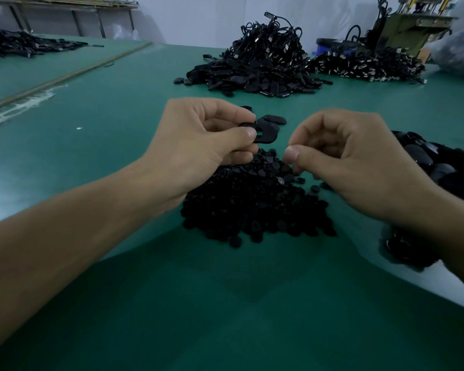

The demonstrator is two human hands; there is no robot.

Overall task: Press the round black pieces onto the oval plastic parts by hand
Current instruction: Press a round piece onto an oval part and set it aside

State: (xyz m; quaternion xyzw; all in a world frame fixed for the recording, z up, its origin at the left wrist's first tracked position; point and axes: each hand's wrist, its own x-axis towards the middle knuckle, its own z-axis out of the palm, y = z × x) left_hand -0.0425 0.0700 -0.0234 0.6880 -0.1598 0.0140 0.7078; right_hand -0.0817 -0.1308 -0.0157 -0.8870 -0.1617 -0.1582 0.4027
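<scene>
Now left grip (198, 148) pinches one oval part (266, 133); right grip (356, 162) curled, contents unclear

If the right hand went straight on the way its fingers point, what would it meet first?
Probably the pile of round black pieces just beneath the fingers of the right hand; depth is unclear, but nothing shows between.

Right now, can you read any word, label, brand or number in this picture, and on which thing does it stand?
None can be read.
The black oval part in the left hand and the pile of round pieces show no marking.
The machine at the far right is too blurred to tell.
</scene>
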